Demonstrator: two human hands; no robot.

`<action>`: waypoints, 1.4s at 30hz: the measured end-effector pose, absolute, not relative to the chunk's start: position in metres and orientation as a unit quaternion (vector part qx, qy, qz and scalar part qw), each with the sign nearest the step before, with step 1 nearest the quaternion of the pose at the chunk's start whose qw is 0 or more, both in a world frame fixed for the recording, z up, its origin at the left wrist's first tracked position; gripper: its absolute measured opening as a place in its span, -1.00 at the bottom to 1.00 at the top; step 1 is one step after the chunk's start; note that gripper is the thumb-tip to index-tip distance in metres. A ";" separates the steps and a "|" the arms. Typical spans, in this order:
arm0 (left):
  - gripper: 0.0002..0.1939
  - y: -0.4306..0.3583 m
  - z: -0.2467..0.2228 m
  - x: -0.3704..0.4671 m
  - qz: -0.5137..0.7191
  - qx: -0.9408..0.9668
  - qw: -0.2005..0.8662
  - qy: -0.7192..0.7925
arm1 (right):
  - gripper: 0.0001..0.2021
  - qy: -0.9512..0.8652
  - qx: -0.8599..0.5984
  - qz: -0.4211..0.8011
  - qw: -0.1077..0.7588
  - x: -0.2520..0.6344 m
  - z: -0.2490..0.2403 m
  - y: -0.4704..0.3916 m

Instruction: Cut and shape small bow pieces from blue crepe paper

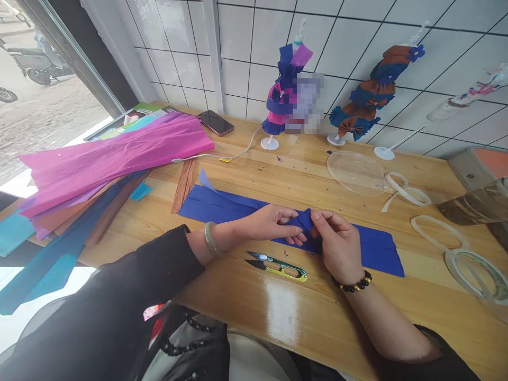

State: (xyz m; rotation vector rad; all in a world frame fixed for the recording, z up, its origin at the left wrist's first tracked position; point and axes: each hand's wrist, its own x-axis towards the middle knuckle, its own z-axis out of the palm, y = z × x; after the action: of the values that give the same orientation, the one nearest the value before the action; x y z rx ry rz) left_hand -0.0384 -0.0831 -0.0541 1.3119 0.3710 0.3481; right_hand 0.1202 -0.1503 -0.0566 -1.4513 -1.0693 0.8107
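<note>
A small folded piece of blue crepe paper [305,218] is pinched between my two hands. My left hand [280,222] grips its left side, and my right hand [337,238] holds its upper right edge between thumb and fingers. Beneath both hands a long blue crepe strip [379,248] lies across the wooden table [242,307], with a narrow curled strip on its left part. Thread snips [281,266] with a yellow and green handle lie just in front of the blue strip.
Pink crepe paper [119,153] tops a pile at left, near a phone [216,122]. Two decorated stands [281,106] [363,95] rise by the tiled wall. At right are a clear disc [355,173], tape rolls [476,272] and a brown transparent container [476,201].
</note>
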 end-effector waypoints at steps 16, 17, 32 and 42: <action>-0.58 -0.084 -0.060 -0.029 0.200 0.523 0.804 0.201 | -0.78 -0.467 -0.602 0.337 0.553 0.109 -0.051 -0.151; -0.58 -0.084 -0.062 -0.028 0.203 0.520 0.805 0.202 | -0.77 -0.460 -0.597 0.349 0.556 0.107 -0.050 -0.151; -0.65 -0.079 -0.059 -0.028 0.307 0.600 0.695 0.251 | -0.62 -0.441 -0.524 0.427 0.590 0.102 -0.052 -0.146; -0.56 -0.075 -0.064 -0.028 0.383 0.572 0.662 0.295 | -0.54 -0.456 -0.538 0.391 0.592 0.107 -0.059 -0.144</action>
State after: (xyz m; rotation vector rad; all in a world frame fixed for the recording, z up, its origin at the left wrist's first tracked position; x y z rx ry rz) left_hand -0.0278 -0.0752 -0.0636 1.2938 0.6669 0.8665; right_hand 0.1073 -0.1444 -0.0586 -1.2503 -1.0604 0.9086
